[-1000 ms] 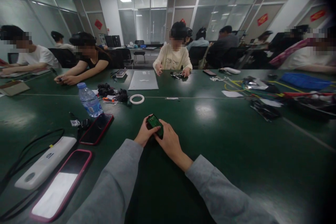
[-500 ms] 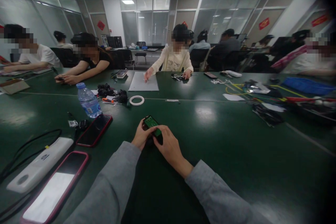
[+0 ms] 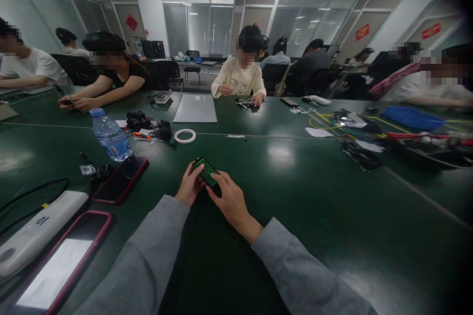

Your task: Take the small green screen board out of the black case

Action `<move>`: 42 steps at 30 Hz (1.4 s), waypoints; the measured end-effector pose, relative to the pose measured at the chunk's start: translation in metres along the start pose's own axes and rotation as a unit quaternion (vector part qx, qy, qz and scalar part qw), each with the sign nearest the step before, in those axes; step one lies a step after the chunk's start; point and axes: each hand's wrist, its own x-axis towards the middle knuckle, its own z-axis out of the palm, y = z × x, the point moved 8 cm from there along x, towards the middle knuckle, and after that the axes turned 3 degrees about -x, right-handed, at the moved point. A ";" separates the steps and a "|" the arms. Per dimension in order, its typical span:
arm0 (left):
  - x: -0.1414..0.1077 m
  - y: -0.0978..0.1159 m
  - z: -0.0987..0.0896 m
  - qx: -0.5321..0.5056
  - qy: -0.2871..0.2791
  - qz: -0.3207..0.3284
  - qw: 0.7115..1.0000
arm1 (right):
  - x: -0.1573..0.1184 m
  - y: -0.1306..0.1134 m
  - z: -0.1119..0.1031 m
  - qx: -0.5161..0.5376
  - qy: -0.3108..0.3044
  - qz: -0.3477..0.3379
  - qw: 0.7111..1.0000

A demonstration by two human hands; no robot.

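A small dark device with a lit green screen (image 3: 207,173) is held between both hands above the dark green table (image 3: 318,206). My left hand (image 3: 189,187) grips its left side, the thumb lying over the screen. On the right and lower side, my right hand (image 3: 231,198) grips the device with thumb and fingertips at its edge. The fingers beneath the device are mostly hidden. Left of my hands lies a dark phone with a red edge (image 3: 121,179).
A water bottle (image 3: 111,137), a white tape roll (image 3: 185,136) and black cable bundles (image 3: 148,127) stand beyond my left hand. At lower left lie a white power strip-like device (image 3: 40,231) and a pink-cased phone (image 3: 61,266). A person (image 3: 240,76) sits opposite.
The view has shifted right, so things appear further left. My left thumb has moved from the device's lower part up over the screen. The person opposite has drawn a hand back from the grey board.
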 end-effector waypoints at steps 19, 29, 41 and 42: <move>-0.001 0.005 0.003 -0.027 0.001 0.010 1.000 | 0.002 -0.006 0.004 -0.040 -0.004 -0.024 0.999; 0.001 0.007 0.001 -0.035 0.006 0.025 0.999 | 0.006 -0.008 0.008 -0.038 -0.015 -0.031 0.999; 0.002 0.001 0.006 -0.022 -0.021 -0.003 1.000 | 0.008 0.012 0.004 0.085 0.040 0.014 0.995; 0.002 0.000 0.007 -0.021 -0.026 -0.009 0.999 | 0.008 0.019 0.004 0.125 0.049 0.034 0.990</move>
